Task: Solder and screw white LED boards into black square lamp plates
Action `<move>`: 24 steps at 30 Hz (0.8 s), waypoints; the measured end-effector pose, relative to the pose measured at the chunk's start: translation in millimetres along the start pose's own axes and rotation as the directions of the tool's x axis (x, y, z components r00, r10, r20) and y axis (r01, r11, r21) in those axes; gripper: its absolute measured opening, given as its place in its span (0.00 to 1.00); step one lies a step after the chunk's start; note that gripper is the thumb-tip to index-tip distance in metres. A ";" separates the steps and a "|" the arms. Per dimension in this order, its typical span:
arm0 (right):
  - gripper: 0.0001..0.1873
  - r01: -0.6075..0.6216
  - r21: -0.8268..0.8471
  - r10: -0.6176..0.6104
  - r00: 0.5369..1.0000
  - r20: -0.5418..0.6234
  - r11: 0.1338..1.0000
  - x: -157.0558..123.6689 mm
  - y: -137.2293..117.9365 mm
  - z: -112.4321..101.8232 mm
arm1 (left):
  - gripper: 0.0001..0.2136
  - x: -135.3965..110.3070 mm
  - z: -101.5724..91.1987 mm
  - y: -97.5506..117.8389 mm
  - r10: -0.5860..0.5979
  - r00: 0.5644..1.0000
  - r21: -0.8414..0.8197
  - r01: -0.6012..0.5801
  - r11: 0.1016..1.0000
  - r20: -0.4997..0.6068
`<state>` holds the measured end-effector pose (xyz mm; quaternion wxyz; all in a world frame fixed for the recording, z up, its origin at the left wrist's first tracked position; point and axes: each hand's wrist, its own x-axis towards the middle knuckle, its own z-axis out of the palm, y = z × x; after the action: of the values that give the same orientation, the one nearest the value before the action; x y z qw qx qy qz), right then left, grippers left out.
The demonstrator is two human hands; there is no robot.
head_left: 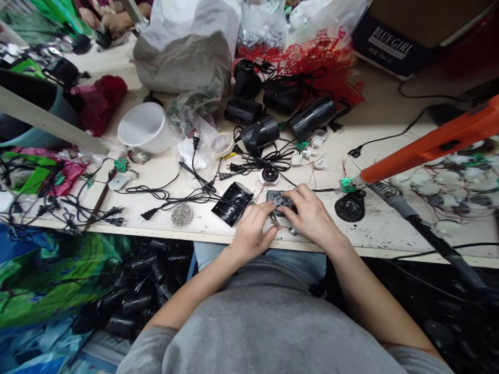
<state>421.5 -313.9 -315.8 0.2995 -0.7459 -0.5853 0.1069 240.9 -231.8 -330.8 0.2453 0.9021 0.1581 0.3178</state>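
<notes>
The left hand (253,231) and the right hand (307,213) were close together near the front edge of the worktop (374,117), a little right of its middle. Between them was a small dark plastic casing (274,196), and it had some grey part on top. The fingers (286,200) of the right hand lay over this casing, and the fingers (268,210) of the left hand came to it from the near side, so both hands were curved and held it. A small metal piece (275,219) showed under the left fingers, but I could not tell what it was.

Just left of the hands lay a flat black ribbed cover (233,203), and behind them was a round black disc (270,174). Thin black cables (253,166) crossed the middle of the worktop. Several black cylinder housings (312,117) stood near the back edge. To the right were a small green circuit board (348,184) and a round black stand (350,206), with an orange tool (429,140) above them. Another person's hands (111,21) were at the far left corner.
</notes>
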 end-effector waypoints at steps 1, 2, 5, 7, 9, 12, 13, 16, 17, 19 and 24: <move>0.10 0.019 -0.037 -0.018 1.000 0.019 0.999 0.7 -0.8 -0.6 | 0.19 -0.7 0.1 0.2 0.000 1.000 -0.010 0.000 1.000 0.023; 0.09 0.030 -0.064 -0.028 0.999 0.033 0.997 1.4 -2.0 -1.5 | 0.19 -1.3 0.4 0.3 -0.003 0.999 -0.016 0.004 1.000 0.044; 0.07 0.013 -0.090 -0.008 0.998 0.057 0.996 5.5 -6.2 -4.9 | 0.19 -2.7 2.4 0.4 -0.011 0.997 -0.012 0.012 1.000 0.071; 0.06 -0.026 -0.048 0.029 0.997 0.071 0.999 9.2 -8.2 -5.7 | 0.18 -3.4 3.6 0.4 -0.009 0.998 -0.001 0.009 1.000 0.069; 0.06 -0.094 0.072 0.088 0.993 0.081 0.993 12.3 -8.4 -4.0 | 0.18 -4.1 4.1 0.4 -0.002 0.998 0.006 0.001 1.000 0.061; 0.09 -0.267 0.391 0.276 0.961 0.035 0.881 11.4 -2.9 0.5 | 0.18 -5.1 3.5 0.2 0.008 0.998 0.007 -0.008 1.000 0.062; 0.10 -0.307 0.498 0.348 0.937 0.012 0.811 9.2 0.5 1.4 | 0.18 -5.3 3.1 0.1 0.006 0.998 0.007 -0.007 1.000 0.067; 0.16 -0.332 0.672 0.464 0.886 -0.020 0.662 -2.5 13.8 -0.4 | 0.19 -5.7 2.0 -0.5 -0.002 0.997 0.006 0.001 1.000 0.081; 0.17 -0.330 0.686 0.470 0.883 -0.019 0.649 -7.6 18.3 -2.5 | 0.19 -5.7 1.8 -0.8 -0.001 0.997 0.004 0.000 1.000 0.081; 0.19 -0.332 0.694 0.481 0.877 -0.023 0.638 -18.4 26.1 -8.1 | 0.19 -5.6 1.9 -1.4 0.002 0.997 -0.001 -0.002 1.000 0.075; 0.19 -0.338 0.691 0.525 0.848 -0.072 0.639 -39.3 35.1 -18.3 | 0.18 -4.5 2.6 -2.0 -0.017 0.998 0.004 0.017 1.000 0.061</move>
<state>447.8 -361.4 -328.8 0.5818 -0.7184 -0.2667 0.2725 239.0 -233.1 -335.8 0.2512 0.9105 0.1586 0.2876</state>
